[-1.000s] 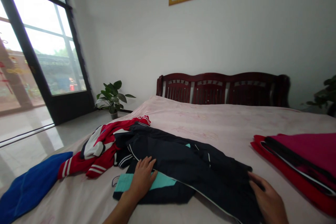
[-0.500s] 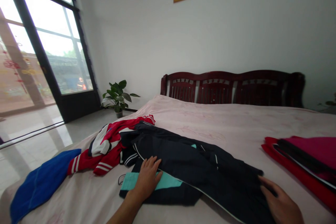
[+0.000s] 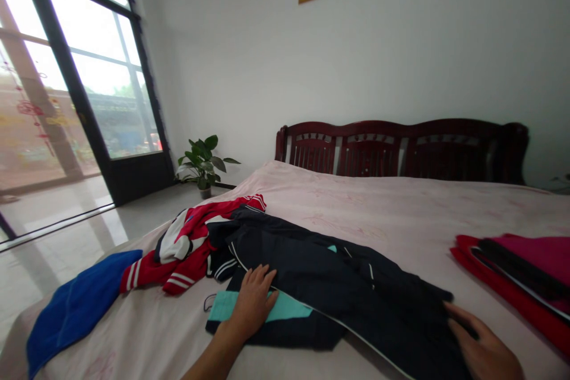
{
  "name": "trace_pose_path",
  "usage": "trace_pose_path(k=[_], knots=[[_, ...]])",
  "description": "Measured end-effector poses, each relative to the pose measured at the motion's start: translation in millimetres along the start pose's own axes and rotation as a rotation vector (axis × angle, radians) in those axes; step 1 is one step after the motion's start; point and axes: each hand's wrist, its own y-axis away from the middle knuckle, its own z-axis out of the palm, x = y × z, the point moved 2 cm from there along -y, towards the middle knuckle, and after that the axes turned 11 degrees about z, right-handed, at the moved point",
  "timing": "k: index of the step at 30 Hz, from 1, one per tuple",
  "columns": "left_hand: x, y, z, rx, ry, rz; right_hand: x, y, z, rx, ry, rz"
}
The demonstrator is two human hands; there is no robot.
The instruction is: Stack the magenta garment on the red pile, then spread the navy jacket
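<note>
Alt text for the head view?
Two bare hands rest on a navy track jacket with white piping, spread on a pale pink bedspread: the left hand beside a teal panel, the right hand at the jacket's right side. A crumpled red-and-white garment, a blue cloth and folded red-and-magenta clothes lie nearby.

Left hand [image 3: 253, 304] palm down, fingers spread flat, low centre of view. Right hand [image 3: 483, 349] palm down at lower right, well apart, fingers slightly curled, heel cut off by frame.
</note>
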Motion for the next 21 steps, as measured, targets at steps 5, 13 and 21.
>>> trace_pose_path(k=[5, 13, 21], knots=[[-0.3, -0.2, 0.1, -0.015, 0.011, -0.001, 0.2, -0.2, 0.3, 0.013, -0.010, 0.020], [-0.7, -0.1, -0.9, -0.019, 0.029, -0.003, -8.2, 6.5, -0.1, -0.036, -0.007, 0.083], [-0.1, -1.3, -0.1, -0.035, 0.033, -0.020, -4.6, 8.4, -0.5, 0.016, -0.014, 0.032]])
